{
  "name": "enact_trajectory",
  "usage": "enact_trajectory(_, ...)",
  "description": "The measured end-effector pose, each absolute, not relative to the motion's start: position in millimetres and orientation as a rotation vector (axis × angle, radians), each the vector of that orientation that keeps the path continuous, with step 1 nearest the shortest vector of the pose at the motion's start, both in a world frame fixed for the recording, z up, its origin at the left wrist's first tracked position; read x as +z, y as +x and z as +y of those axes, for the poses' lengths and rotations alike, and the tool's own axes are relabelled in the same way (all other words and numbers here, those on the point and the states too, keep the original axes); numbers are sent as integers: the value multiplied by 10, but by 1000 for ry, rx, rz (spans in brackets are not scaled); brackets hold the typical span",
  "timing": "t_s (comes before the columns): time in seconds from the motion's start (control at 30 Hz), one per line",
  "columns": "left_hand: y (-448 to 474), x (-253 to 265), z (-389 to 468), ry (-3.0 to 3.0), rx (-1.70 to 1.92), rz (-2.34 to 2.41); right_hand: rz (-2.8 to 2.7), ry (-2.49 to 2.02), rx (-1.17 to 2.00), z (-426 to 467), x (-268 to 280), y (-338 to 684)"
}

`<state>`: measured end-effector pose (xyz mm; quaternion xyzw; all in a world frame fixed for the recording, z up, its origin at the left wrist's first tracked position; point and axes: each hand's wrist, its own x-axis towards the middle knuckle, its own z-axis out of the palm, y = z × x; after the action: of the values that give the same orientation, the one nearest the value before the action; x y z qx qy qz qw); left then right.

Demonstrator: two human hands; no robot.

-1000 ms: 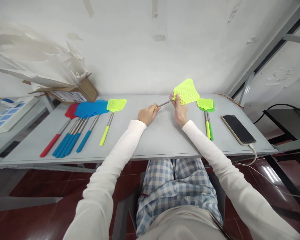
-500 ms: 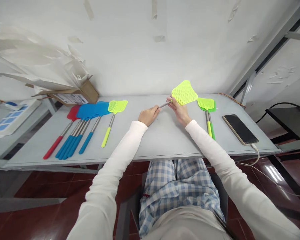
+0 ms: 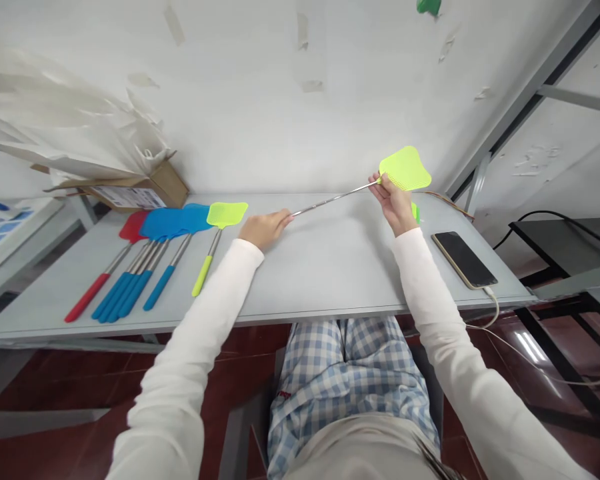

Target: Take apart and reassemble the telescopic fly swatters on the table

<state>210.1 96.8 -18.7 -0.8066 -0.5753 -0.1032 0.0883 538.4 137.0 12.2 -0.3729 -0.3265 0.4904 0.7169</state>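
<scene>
Between my two hands stretches a yellow-green fly swatter (image 3: 405, 168) with a long, thin telescopic metal rod. My left hand (image 3: 266, 229) is closed round the handle end, and the grip itself is hidden in the fingers. At the other end, my right hand (image 3: 394, 202) pinches the rod just below the perforated head. Left of my left hand lies another yellow-green fly swatter (image 3: 227, 214), its rod short. Beyond it rest several blue fly swatters (image 3: 166, 223) and a red fly swatter (image 3: 134, 227). A bit of a green fly swatter (image 3: 417, 213) shows behind my right wrist.
A phone (image 3: 464, 259) with a white charging cable lies on the grey table (image 3: 320, 280) at the right. An open cardboard box (image 3: 167, 187) stands at the back left. The white wall (image 3: 260, 120) rises directly behind the table.
My hands have moved apart, the right one to the right and the left one to the left. The swatter's rod between them is now much longer.
</scene>
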Motion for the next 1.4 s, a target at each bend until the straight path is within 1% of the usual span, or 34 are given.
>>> enact_trajectory(0.2, 1644, -76, 980, -2326, -228, -1643, -782, -847, 1038, 1399, 314, 5770)
enact_trajectory(0.43, 1445, -165, 868, -2309, -218, -1683, -756, -851, 1071, 1468, 266, 5872)
enact_trajectory(0.6, 1400, -189, 809, -2301, -183, -1684, -734, -845, 1097, 1486, 227, 5960)
enact_trajectory(0.77, 1381, -226, 797, -2331, -306, -1715, -790, -838, 1062, 1405, 228, 6055)
enact_trajectory(0.97, 1403, -277, 798, -2357, -325, -1702, -794, -837, 1061, 1371, 257, 6100)
enact_trajectory(1.1, 1466, -256, 784, -2362, -344, -1720, -771, -849, 999, 1457, 277, 6167)
enact_trajectory(1.2, 1683, -191, 763, -2350, -324, -1726, -757, -824, 893, 1481, 272, 6021)
enact_trajectory(1.27, 1945, -143, 758, -2362, -291, -1719, -755, -800, 855, 1436, 238, 5734)
enact_trajectory(1.4, 2504, -113, 754, -2463, -365, -1742, -826, -735, 983, 1216, 147, 4972)
